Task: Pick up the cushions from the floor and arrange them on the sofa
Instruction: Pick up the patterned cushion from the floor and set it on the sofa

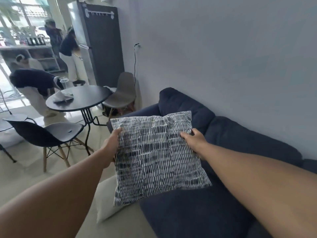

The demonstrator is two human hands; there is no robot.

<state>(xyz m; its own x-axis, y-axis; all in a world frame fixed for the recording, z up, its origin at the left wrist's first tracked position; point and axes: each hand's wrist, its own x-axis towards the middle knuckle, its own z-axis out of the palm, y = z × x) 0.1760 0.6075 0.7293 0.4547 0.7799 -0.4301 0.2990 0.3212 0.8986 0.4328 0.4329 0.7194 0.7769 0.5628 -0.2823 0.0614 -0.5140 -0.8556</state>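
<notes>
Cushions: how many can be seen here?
2. A patterned cushion held by both hands over the sofa; a white cushion on the floor beneath it, partly hidden. More may lie out of view.

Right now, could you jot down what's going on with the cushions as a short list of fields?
held item: patterned cushion, black and white
left hand: grips the cushion's left edge
right hand: grips the cushion's right edge
cushion position: in the air over the sofa's near end
sofa: dark blue, against the wall, no cushion placed on the visible part
on the floor: white cushion, partly hidden under the held one
nearby: round black table
</notes>
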